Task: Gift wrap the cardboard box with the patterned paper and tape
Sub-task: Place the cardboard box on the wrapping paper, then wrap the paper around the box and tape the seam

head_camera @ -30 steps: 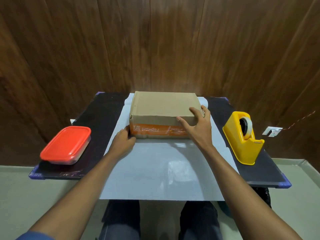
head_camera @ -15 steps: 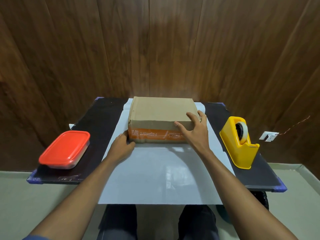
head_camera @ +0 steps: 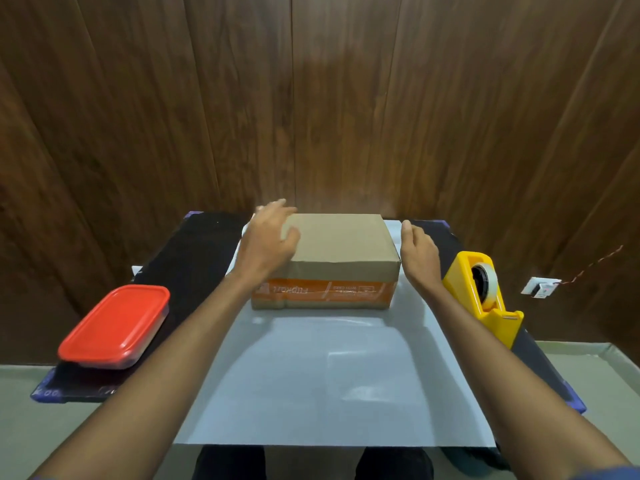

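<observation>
1. The left hand [head_camera: 268,242] lies over the far left corner of the box [head_camera: 337,244], its grip wide and fingers spread, holding nothing.
2. The box lies with its long axis left to right, on the far part of the paper [head_camera: 332,382] on the bench [head_camera: 187,258].
3. The right hand [head_camera: 420,252] is just beside the right end of the box, grip wide. Both hands are equally near, I judge.

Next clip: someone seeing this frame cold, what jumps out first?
Probably the cardboard box with its orange printed band, sitting at the far end of the pale sheet of paper in the middle of the dark table, with the left hand at its left corner and the right hand beside its right side. Next, the colours: a red-lidded container at the left, a yellow tape dispenser at the right.
</observation>
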